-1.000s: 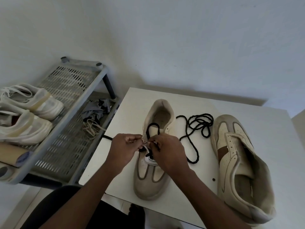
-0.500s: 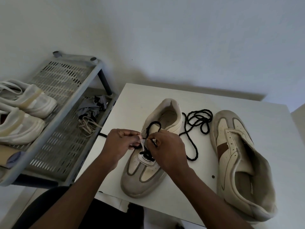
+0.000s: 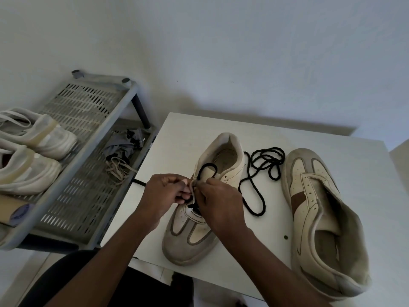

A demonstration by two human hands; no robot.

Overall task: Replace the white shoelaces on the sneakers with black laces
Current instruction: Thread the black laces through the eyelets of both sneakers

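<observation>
A cream sneaker [image 3: 197,231] lies on the white table [image 3: 183,134], toe toward me and tilted to the left. My left hand [image 3: 164,193] pinches the edge of its eyelet flap. My right hand [image 3: 218,202] pinches the black lace [image 3: 254,180] at the eyelets. A loop of that lace rises over the tongue, and the rest coils on the table to the right. A second cream sneaker [image 3: 318,216] with a brown patch lies unlaced at the right.
A grey slotted shoe rack [image 3: 88,120] stands to the left of the table. It holds two white sneakers [image 3: 37,138], a grey cloth [image 3: 124,147] and loose pale laces [image 3: 119,169]. A white wall rises behind.
The sneaker has swung so its toe points more to the left. Both hands stayed at the eyelets, and the lace loop over the tongue has grown a little.
</observation>
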